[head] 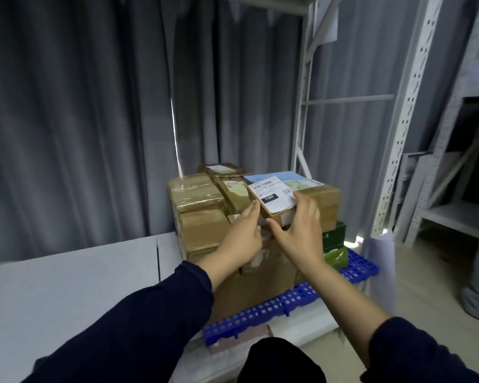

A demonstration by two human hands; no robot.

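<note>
— So, where is the labelled box point(274, 201) right now?

— It is on top of the stack of parcels point(202, 225), towards the near right side, straight in front of you. It lies over a larger brown carton point(322, 201), just in front of a parcel with a printed picture point(293, 178).

— Which way does it point?

— Its long axis runs away from you, with the far end swung a little to the left. The white label point(284, 201) faces up. The barcode is at the far end and the black "15H" patch is nearer you. The short cardboard face looks back at you.

— And your grips?

— Your right grip point(299, 230) clasps the near end of the box, with the thumb at the near lower corner and the fingers up its right side. Your left grip point(242, 233) is wide. Its straight fingers touch the box's left edge and hold nothing.

— What carries it all?

— The stack stands on a blue perforated pallet point(260, 313) on the floor, and green boxes point(333, 236) sit low on the stack's right side. A grey curtain point(94, 106) hangs behind. A white slotted rack point(404, 106) rises on your right, and a pale grey surface point(67, 286) lies to your left.
</note>
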